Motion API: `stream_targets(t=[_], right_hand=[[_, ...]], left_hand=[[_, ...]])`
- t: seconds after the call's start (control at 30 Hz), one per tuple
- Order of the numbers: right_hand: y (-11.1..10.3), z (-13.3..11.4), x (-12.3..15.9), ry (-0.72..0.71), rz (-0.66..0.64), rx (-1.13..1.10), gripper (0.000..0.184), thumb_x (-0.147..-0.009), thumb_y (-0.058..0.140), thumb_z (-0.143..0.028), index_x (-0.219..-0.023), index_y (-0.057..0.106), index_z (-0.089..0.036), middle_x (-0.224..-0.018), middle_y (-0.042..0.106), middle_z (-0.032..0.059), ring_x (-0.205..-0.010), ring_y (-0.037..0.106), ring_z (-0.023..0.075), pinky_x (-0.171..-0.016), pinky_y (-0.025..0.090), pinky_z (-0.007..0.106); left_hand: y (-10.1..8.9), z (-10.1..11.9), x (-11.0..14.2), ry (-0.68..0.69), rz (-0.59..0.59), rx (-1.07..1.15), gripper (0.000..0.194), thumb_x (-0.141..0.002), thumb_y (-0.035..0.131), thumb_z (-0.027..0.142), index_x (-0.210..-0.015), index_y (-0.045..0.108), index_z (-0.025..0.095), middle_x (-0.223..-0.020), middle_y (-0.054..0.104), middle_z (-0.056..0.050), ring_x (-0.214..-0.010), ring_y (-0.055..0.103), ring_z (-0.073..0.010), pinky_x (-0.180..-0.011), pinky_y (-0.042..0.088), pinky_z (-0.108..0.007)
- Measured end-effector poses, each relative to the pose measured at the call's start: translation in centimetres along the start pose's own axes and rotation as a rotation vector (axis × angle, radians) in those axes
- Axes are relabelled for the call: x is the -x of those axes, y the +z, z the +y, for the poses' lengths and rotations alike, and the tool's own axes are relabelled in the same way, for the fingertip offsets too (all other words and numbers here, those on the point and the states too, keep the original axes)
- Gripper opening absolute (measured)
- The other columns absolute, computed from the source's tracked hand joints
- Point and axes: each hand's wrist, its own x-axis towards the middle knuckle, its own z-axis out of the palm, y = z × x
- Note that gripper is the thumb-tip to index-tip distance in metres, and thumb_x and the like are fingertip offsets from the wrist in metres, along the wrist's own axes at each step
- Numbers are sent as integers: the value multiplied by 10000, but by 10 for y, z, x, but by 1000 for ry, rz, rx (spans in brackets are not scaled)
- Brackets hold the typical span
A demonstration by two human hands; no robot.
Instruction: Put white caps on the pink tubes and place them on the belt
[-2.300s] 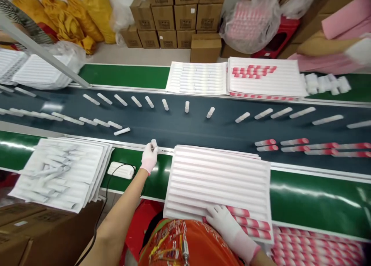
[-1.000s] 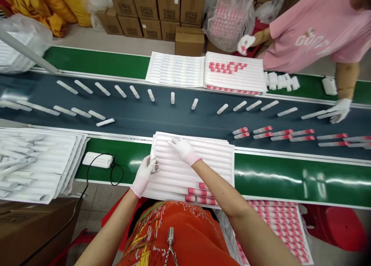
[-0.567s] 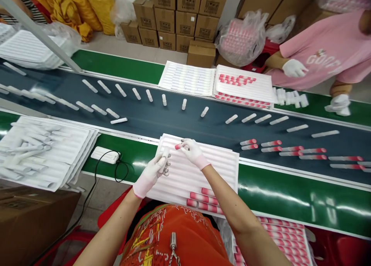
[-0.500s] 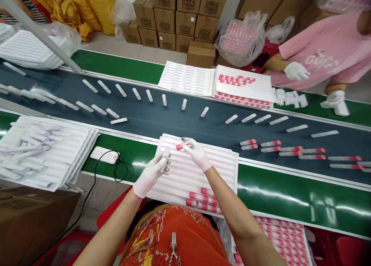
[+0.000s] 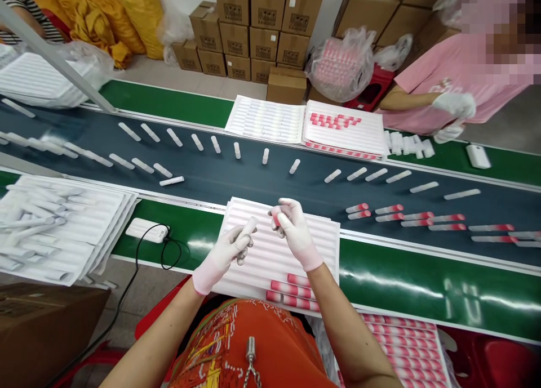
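Observation:
In white gloves, both my hands are raised over a ridged white foam tray (image 5: 264,253). My left hand (image 5: 226,254) is closed on a short white tube (image 5: 249,226), its end pointing up and to the right. Pinched in my right hand (image 5: 296,230) is a small red cap-like piece (image 5: 276,215), partly covered by the fingers. A gap separates the two pieces. Several red-and-white tubes (image 5: 291,289) lie in the tray's grooves at its near right corner, beside my right forearm.
Beyond the tray runs a dark conveyor belt (image 5: 236,179) with white tubes (image 5: 265,156) and red-ended tubes (image 5: 391,209). At left are stacked trays of white tubes (image 5: 38,230) and a corded white device (image 5: 146,230). Across the belt stands a co-worker in pink (image 5: 426,78).
My right hand has turned and shifted slightly right, its red piece now tilted upright and farther from the white tube. The co-worker's hands have come together, leaving a white device on the counter.

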Motion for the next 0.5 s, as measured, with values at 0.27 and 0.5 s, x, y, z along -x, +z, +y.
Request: stream_targets(t=[0.27,0.5], right_hand=[[-15,-27,-4,-39,-296,234,262,-847,739,-308,-1088,693,-214,-1098,714,67,-1054,671,220,-935,519,383],[-23,-32,-6,36,-355,213,470,-843,712,-253,-1311,668,-234,-1172,699,85,-930,647,195,-687,519,300]], left_hand=[[-4,11,5,-135,-143,10,555,-903,547,669,-1009,666,138,-556,293,84,-407,129,-43,-386,74,-226],[3,33,1,-219,-76,-126,663,-924,391,744,-885,668,143,-501,222,86,-411,131,-69,-401,93,-230]])
